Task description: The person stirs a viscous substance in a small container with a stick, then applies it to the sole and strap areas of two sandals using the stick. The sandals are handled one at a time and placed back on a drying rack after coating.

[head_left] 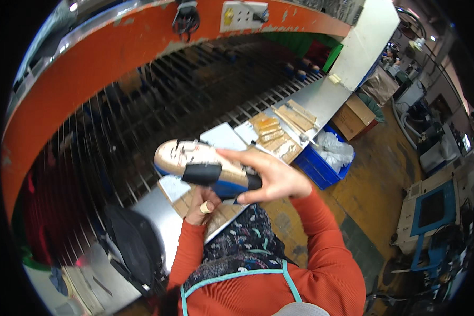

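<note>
At the counter's (155,208) left end sits a black bag (134,239). Next, your left hand (197,205) is curled closed around a pale stub (207,207), below the shoe form (208,171); you can't tell from here whether it also touches the form. The form is raised over the counter near its front edge, your right hand (275,178) half open and gripping its right end. With that hold, pressing on the far end could twist it loose, dropping it onto the white pad (224,138) or off the front edge. Farther right lie yellow blocks (269,129); a blue bin (318,171) stands beyond that edge.
</note>
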`<state>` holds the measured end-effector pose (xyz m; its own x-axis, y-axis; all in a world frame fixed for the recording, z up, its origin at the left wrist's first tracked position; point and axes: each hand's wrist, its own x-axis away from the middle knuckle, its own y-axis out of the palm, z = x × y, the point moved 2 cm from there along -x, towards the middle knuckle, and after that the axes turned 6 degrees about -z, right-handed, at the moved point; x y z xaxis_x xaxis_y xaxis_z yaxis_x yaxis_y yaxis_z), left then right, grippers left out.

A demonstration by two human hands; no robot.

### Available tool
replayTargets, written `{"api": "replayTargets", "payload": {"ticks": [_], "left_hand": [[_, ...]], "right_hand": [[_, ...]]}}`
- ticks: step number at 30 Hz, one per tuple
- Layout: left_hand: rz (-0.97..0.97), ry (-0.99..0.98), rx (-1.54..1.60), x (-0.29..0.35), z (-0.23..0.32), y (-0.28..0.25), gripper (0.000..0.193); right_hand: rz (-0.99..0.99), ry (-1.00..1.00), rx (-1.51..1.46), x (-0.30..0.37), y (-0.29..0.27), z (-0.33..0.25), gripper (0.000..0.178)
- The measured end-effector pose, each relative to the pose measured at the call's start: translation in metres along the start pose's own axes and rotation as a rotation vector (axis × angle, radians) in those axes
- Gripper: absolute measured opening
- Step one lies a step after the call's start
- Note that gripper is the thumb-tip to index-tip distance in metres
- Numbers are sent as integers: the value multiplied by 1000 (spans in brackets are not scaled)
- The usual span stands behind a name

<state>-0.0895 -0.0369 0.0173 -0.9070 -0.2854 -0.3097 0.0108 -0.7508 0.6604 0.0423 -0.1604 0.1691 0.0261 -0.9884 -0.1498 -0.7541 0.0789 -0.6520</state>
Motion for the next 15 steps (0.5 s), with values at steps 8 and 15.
{"api": "replayTargets", "payload": {"ticks": [8,15], "left_hand": [[-72,-161,106,75,-28,-15,98],[233,-104,241,89,-21,-40,108]], "right_hand": [[613,170,214,63,33,89,44],[716,705,629,65,35,232,23]]}}
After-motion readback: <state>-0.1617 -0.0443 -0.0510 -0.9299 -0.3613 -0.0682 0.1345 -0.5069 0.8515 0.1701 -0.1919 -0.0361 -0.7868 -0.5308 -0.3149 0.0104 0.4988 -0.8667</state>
